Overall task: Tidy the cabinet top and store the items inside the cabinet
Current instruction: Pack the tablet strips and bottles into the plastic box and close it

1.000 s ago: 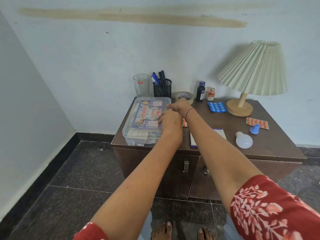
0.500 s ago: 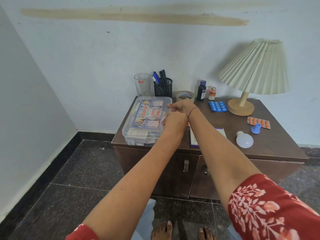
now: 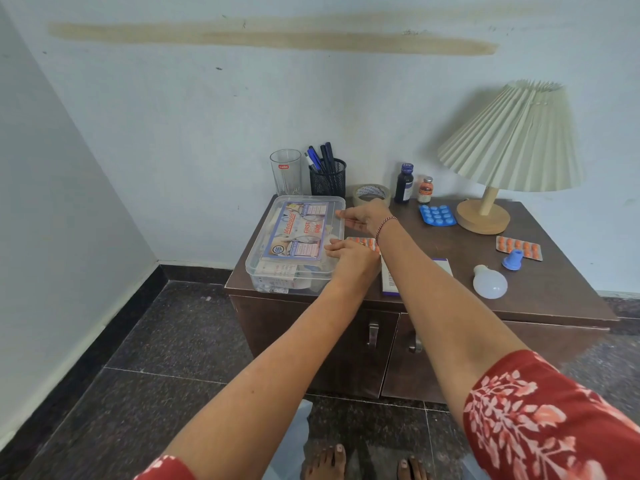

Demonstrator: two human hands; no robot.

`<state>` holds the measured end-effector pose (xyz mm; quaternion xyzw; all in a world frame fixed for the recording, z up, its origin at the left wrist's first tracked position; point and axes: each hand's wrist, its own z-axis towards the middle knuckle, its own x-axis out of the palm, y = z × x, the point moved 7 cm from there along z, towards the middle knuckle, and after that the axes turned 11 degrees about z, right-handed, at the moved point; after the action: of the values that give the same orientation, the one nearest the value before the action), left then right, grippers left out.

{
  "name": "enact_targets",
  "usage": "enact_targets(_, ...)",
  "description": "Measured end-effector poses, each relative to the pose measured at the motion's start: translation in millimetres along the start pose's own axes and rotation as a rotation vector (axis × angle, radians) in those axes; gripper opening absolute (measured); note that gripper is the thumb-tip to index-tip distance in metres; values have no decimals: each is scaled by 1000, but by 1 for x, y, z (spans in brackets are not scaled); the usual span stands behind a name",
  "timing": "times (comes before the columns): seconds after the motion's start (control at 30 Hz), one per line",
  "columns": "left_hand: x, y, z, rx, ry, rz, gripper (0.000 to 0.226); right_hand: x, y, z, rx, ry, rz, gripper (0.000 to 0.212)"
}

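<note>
I see a dark wood cabinet (image 3: 561, 289) in a room corner: pale blue wall (image 3: 242, 98), dark speckled floor (image 3: 156, 358), both doors closed. The clear first-aid box (image 3: 294, 244) sits on the left end of the cabinet top. My left hand (image 3: 349, 254) and right hand (image 3: 367, 218) are at its right edge, fingers straight, touching the rim and gripping nothing. Behind the box: glass (image 3: 285, 171), pen holder (image 3: 328, 178), tape roll (image 3: 370, 192). To the right: lamp (image 3: 512, 143), bulb (image 3: 490, 282), orange blister pack (image 3: 519, 247).
</note>
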<state>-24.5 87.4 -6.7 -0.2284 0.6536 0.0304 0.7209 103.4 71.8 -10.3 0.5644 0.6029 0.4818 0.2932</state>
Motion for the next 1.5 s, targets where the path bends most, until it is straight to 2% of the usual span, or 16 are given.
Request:
enact_targets(0.07,-3,6,-2,-171,-9,9,53,0,1,-1,-2,0,-20,54)
enact_targets(0.13,-4,-4,8,-37,34,437,59,-2,1,0,-1,-3,-39,55)
enact_targets(0.17,-1,-10,2,14,68,480,58,-2,1,-1,1,-3,-47,55)
enact_targets(0.2,2,-9,-2,-13,111,475,57,-3,1,0,2,-2,-48,53)
enact_targets(0.23,3,2,-3,-135,146,329,57,-3,1,-1,6,1,-46,47)
enact_targets(0.27,4,3,-2,-116,139,192,55,-3,1,0,16,9,-43,41)
enact_targets(0.33,-5,-7,-6,6,99,299,46,-4,0,-1,42,27,-59,32)
enact_targets(0.43,-3,-14,-12,122,195,540,55,-5,1,-1,47,19,-99,21)
enact_targets(0.53,-9,-15,-14,268,130,676,50,-5,1,-1,20,10,-56,35)
enact_targets(0.57,-16,-17,-17,330,22,734,42,-6,2,-1,5,4,-37,40)
enact_targets(0.73,-44,-7,-25,305,-153,482,27,-5,7,-3,-50,-38,-31,46)
enact_targets(0.9,-79,6,-31,240,-333,351,21,4,25,-16,-130,-50,63,9)
enact_targets(1.13,-133,46,-26,130,-612,93,28,58,43,-48,-242,193,359,22)
enact_targets(1.3,-157,91,-36,19,-789,-143,31,103,47,-71,-235,349,468,13)
enact_targets(1.4,-168,126,-37,-121,-837,-224,32,129,48,-87,-313,439,252,35)
enact_targets(1.5,-177,155,-39,-218,-871,-380,30,153,35,-107,-424,589,-191,45)
